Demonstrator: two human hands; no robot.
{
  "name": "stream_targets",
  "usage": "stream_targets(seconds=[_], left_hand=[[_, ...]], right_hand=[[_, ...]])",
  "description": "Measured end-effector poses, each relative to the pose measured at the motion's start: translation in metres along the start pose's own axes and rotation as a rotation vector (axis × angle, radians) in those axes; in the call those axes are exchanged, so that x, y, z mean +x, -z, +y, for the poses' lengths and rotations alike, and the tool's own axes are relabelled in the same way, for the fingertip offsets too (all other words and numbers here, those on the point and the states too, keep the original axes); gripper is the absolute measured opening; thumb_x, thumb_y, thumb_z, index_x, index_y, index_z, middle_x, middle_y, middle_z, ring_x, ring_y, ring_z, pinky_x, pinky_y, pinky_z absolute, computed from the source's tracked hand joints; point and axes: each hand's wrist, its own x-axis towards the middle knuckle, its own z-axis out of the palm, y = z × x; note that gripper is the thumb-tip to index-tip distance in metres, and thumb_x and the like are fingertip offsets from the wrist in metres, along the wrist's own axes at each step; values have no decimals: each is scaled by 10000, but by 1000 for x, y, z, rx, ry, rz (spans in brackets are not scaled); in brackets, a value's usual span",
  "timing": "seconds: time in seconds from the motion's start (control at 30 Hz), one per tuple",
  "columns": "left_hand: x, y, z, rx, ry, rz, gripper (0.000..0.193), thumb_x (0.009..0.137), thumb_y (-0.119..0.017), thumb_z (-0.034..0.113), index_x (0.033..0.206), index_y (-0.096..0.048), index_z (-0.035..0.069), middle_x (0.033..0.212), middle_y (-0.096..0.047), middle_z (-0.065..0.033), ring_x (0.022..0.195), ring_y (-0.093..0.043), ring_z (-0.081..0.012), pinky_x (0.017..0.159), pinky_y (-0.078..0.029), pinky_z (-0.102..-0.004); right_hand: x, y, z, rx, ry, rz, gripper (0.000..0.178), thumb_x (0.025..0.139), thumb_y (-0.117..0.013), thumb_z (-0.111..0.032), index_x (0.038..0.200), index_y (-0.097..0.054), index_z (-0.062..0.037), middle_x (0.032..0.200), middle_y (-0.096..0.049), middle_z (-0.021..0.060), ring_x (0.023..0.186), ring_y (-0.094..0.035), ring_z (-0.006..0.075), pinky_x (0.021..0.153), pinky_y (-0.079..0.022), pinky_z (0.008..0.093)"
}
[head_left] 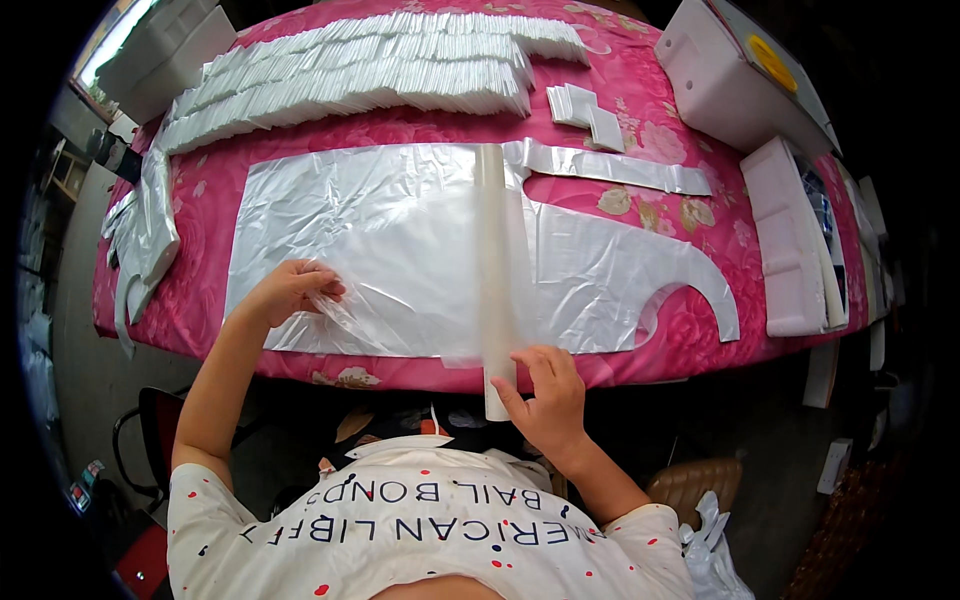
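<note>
A white plastic apron (590, 270) lies spread across the table, its straps and curved cut-outs to the right. Across its middle rests a long roll of clear plastic film (492, 230), its near end jutting past the table edge. My left hand (300, 287) is closed in a pinch on the loose film, drawn leftward in creases over the apron's near left part. At the roll's near end, my right hand (548, 395) has its thumb and fingers apart, the thumb against the roll's right side. The film's far left edge is hard to make out.
A pink flowered cloth (410, 128) covers the table. Long rows of folded white packets (350, 75) stand at the back left, with a few loose packets (585, 112) to their right. Foam boxes (785, 240) stand along the right; crumpled white plastic (150, 235) hangs at the left.
</note>
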Motion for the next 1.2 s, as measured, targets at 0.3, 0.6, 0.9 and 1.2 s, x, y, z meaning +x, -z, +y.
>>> stream_targets(seconds=[0.3, 0.6, 0.9, 1.2], left_hand=[[-17, 68, -4, 798, -596, 723, 233, 789, -576, 4, 1021, -580, -16, 1001, -626, -127, 920, -610, -248, 795, -480, -313], [29, -144, -6, 838, -1083, 185, 440, 812, -568, 48, 1234, -455, 3, 1281, -460, -154, 1177, -443, -325, 980, -376, -387], [61, -173, -30, 1159, -1014, 168, 562, 833, -479, 148, 1321, -319, -79, 1413, -278, -223, 1332, -239, -350, 1090, -195, -435], [58, -177, -26, 1294, -972, 212, 591, 861, -391, 235, 1330, -292, -110, 1414, -262, -257, 1348, -209, -347, 1102, -149, -432]], right_hand=[[-6, -18, -2, -73, -429, -491, 511, 765, -598, -509, 773, -606, 3, 617, -605, 177, 600, -615, 337, 578, -481, 417], [-8, -14, 1, 107, -538, -453, 471, 786, -591, -448, 766, -619, 21, 673, -614, 216, 661, -614, 370, 625, -479, 430], [4, -2, 19, 112, -498, -746, 482, 827, -569, -462, 798, -633, 15, 678, -623, 166, 639, -616, 300, 605, -473, 367], [143, -28, 71, 329, -579, -668, 646, 847, -491, -590, 720, -625, 28, 678, -634, 92, 630, -629, 155, 603, -502, 262]])
